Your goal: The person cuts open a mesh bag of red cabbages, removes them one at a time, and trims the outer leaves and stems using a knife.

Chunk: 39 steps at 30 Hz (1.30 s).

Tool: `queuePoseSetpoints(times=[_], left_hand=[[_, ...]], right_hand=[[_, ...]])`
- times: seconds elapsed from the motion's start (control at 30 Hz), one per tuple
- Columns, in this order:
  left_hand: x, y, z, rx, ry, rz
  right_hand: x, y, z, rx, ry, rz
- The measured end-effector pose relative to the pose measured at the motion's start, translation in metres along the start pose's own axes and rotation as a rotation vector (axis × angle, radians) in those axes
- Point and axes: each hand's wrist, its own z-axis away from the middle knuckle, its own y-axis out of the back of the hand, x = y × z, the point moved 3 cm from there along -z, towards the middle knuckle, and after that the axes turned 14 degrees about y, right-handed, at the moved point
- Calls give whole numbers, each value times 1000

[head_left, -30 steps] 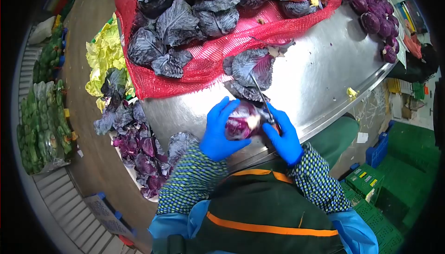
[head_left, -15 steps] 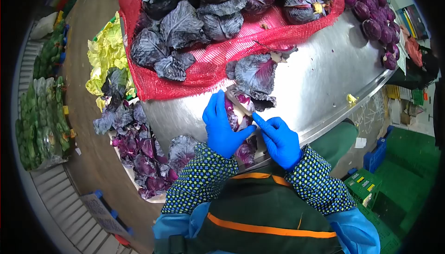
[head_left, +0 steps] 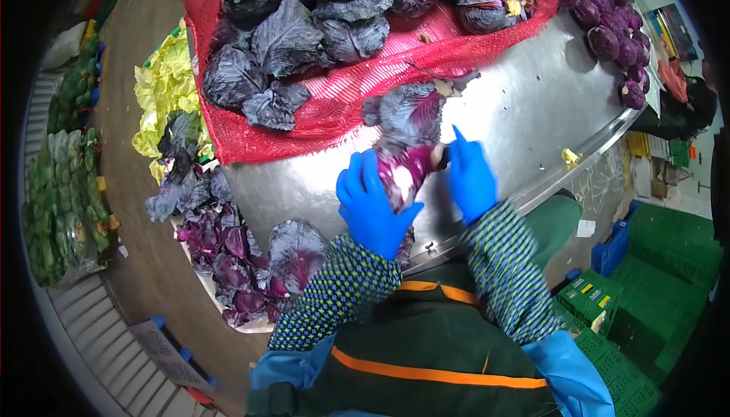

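My left hand [head_left: 374, 202], in a blue glove, holds a red cabbage [head_left: 401, 176] on the metal table, fingers along its left side and thumb beneath. A pale cut patch shows on the cabbage. Just to its right, my right hand [head_left: 473, 179], also gloved, is closed around a knife [head_left: 439, 156] with the index finger stretched out; motion blurs the hand and blade. Loose dark outer leaves [head_left: 411, 117] lie directly beyond the cabbage.
A red mesh sack [head_left: 342, 101] bears unpeeled cabbages at the back. Peeled red cabbages [head_left: 604, 41] are heaped far right. Purple leaves [head_left: 236, 261] fill a container at left, near yellow-green leaves [head_left: 167, 79]. Green crates [head_left: 593, 299] stand right of the steel table [head_left: 525, 120].
My right hand has swung right and away from the cabbage with the knife. The left hand still holds the cabbage, which now shows a larger pale area. The view has shifted slightly.
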Motion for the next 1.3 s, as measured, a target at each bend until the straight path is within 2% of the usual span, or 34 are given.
queuePoseSetpoints(times=[0.03, 0.07, 0.13, 0.17, 0.2, 0.27, 0.33, 0.37, 0.4, 0.47, 0.5, 0.57, 0.6, 0.63, 0.67, 0.73, 0.8, 0.87, 0.93, 0.97, 1.0, 1.03, 1.07, 1.13, 1.2, 1.23, 1.27, 1.3], left_hand=[[-3, 1, 4, -10, -21, 12], [-6, 2, 5, -29, -50, 22], [-13, 2, 2, -23, -37, 96], [-18, 4, -3, -69, -77, 158], [-22, 6, -4, -114, -108, 215], [-26, 15, -10, -134, -101, 241], [-35, 20, -19, -134, -171, 287], [-47, 17, -21, -227, -44, 462], [-58, 15, -11, -423, 159, 869], [-39, 51, 5, -474, 80, 892], [-31, 62, 12, -477, 84, 891], [-9, 78, 25, -215, -131, 745], [-2, 77, 29, -97, -108, 737], [4, 79, 27, -28, -200, 605], [9, 80, 24, 40, -296, 472], [11, 85, 17, -9, -306, 599], [19, 102, 4, -271, -429, 372], [29, 113, 2, -252, -415, 397], [34, 119, 0, -210, -852, 132], [32, 106, -13, -301, -782, -181], [26, 97, -31, -409, -298, 269], [12, 80, -46, -486, 204, 704], [-22, 53, -66, -674, 542, 880], [-45, 36, -54, -465, 637, 978], [-48, 46, -14, -519, 641, 992], [-19, 58, 9, -798, 610, 1329], [8, 71, 29, -1074, 564, 1672], [3, 66, 40, -1066, 576, 1683]], right_hand=[[7, 10, -19, -92, -38, 113], [4, 13, -17, -188, -90, -148], [-18, -5, 4, -308, -271, -276], [-5, -26, 14, -95, -39, -230], [-13, -25, 11, -71, -121, -174], [-23, -31, 1, -65, -136, -225], [-33, -21, -11, -84, -127, -92], [-20, -21, -16, -52, -153, -125], [9, -28, -16, 46, -115, -182], [53, -28, -12, -36, -322, -305], [43, -20, -7, -38, -327, -305], [-10, 14, 4, -55, -524, -934], [-45, 27, 9, -148, -538, -1153], [-51, 19, 26, -178, -521, -1571], [-70, 12, 35, -96, -648, -1665], [-46, 12, 43, -386, -431, -1625], [-36, 16, 49, -376, -414, -1588], [-40, 22, 52, -383, -402, -1553], [-55, 26, 52, -447, -412, -1676], [-57, 13, 70, -464, -568, -1765], [-53, 8, 88, -454, -774, -1833], [-45, -3, 101, -457, -779, -1867], [-39, -11, 107, -459, -785, -1902], [-48, -5, 98, -446, -793, -1926], [-61, 16, 72, -347, -392, -1741], [-53, 22, 72, -336, -483, -1647], [-50, 25, 67, -316, -448, -1503], [-53, 30, 61, -317, -401, -1357]])
